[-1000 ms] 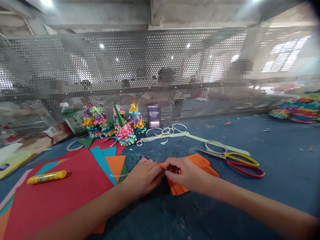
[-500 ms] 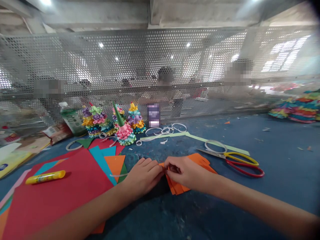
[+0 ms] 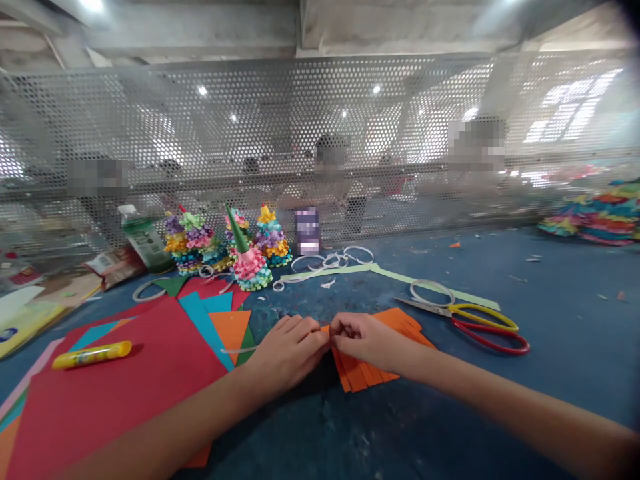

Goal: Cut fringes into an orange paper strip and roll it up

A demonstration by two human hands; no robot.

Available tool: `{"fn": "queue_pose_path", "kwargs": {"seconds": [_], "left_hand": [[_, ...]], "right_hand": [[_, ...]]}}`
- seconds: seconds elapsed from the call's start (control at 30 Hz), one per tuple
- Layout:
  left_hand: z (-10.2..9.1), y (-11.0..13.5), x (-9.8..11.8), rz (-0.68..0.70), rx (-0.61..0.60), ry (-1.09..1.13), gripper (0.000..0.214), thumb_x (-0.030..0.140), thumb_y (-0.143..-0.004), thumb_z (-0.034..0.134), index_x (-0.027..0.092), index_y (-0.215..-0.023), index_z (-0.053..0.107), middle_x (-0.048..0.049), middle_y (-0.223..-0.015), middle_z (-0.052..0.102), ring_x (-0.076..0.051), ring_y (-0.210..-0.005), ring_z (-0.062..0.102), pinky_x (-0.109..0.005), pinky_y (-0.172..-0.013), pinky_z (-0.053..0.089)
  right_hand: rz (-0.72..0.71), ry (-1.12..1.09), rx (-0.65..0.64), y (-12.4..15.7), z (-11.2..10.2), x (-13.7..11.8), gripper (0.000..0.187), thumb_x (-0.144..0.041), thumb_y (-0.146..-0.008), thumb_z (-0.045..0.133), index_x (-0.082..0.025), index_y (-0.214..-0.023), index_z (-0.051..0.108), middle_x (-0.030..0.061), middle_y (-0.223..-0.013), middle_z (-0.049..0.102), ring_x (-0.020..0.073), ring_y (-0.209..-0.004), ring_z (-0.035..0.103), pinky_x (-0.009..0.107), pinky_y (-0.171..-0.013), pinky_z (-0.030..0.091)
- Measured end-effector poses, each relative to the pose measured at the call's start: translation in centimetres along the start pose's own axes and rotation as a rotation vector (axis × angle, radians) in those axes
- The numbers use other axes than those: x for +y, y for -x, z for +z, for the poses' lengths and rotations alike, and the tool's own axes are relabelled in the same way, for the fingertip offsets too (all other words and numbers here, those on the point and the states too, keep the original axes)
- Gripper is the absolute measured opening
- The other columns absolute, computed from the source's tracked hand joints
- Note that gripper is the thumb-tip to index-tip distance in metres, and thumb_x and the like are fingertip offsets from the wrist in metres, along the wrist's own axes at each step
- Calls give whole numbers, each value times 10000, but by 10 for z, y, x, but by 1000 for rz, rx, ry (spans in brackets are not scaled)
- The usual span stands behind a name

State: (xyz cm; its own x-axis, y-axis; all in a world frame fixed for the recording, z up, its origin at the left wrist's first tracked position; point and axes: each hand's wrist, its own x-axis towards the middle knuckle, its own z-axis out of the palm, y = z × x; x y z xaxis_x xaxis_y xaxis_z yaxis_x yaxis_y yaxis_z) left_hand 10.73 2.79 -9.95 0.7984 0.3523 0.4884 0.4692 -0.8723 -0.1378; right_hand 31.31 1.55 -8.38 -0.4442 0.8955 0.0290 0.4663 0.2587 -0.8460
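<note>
One orange fringed paper point(image 3: 363, 373) pinched between left hand point(image 3: 287, 353) and right hand point(image 3: 367, 340).
Fingertips point(image 3: 320, 337) pressed together at its left edge, apparently on a fold; scissors point(image 3: 487, 327) lie just right, on blue worktable point(image 3: 560, 333).

Blue table point(image 3: 565, 320), red card point(image 3: 115, 400), orange paper point(image 3: 357, 377), scissors point(image 3: 430, 307)

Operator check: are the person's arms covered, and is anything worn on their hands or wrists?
The left forearm and right forearm are bare, with no sleeve in view. The left hand and right hand wear no gloves, and no watch, ring, bracelet or cable shows.
</note>
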Motion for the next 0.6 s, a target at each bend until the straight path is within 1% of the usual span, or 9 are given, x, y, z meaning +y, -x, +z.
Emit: {"fn": "queue_pose_path", "kwargs": {"seconds": [0.1, 0.2, 0.3, 0.4, 0.47, 0.5, 0.6], "left_hand": [[0, -1, 0, -5, 1, -1, 167, 215, -963, 367, 187, -974, 531, -40, -927, 586, -167, -786, 494, -293, -695, 384], [1, 0, 2, 5, -1, -19, 154, 215, -962, 374, 184, -962, 524, -36, -917, 590, -169, -786, 497, -297, -697, 377], [0, 1, 4, 23, -2, -43, 145, 222, -965, 378, 173, -966, 515, -36, -914, 595, -174, -796, 501, -306, -697, 369], [0, 1, 5, 37, -5, -66, 133, 223, -965, 389, 165, -969, 508, -33, -902, 599, -177, -782, 494, -313, -679, 354], [0, 1, 5, 42, -10, -76, 135, 225, -965, 386, 170, -951, 509, -27, -884, 597, -177, -763, 486, -315, -665, 346], [0, 1, 4, 40, -13, -78, 142, 229, -966, 381, 173, -940, 510, -25, -878, 595, -177, -759, 484, -315, -661, 345], [1, 0, 3, 12, -18, -73, 166, 243, -973, 364, 176, -930, 511, -29, -883, 589, -175, -770, 489, -310, -666, 353]], "right_hand": [[-49, 13, 22, 5, -1, -4, 90, -98, -746, 533, -181, -778, 547, -45, -639, 509, 99, -593, 456, 207, -549, 354], [-52, 12, 21, 6, 0, -5, 99, -86, -726, 535, -183, -746, 537, -52, -618, 491, 94, -579, 435, 209, -534, 331], [-1, -21, 2, 3, 3, -2, 95, -78, -722, 513, -173, -723, 526, -49, -616, 478, 86, -568, 421, 203, -513, 323], [82, -66, -48, -1, 6, 0, 100, -111, -771, 448, -175, -717, 502, -70, -531, 399, 74, -459, 362, 200, -433, 293], [127, -84, -77, -2, 6, -1, 119, -141, -809, 398, -180, -749, 493, -92, -470, 336, 73, -383, 304, 205, -377, 257], [135, -88, -80, -2, 6, -2, 117, -149, -817, 391, -181, -767, 492, -97, -458, 327, 74, -368, 295, 207, -368, 253], [95, -74, -37, 0, 3, -6, 73, -128, -793, 455, -175, -794, 511, -78, -519, 404, 76, -441, 369, 203, -430, 303]]}}
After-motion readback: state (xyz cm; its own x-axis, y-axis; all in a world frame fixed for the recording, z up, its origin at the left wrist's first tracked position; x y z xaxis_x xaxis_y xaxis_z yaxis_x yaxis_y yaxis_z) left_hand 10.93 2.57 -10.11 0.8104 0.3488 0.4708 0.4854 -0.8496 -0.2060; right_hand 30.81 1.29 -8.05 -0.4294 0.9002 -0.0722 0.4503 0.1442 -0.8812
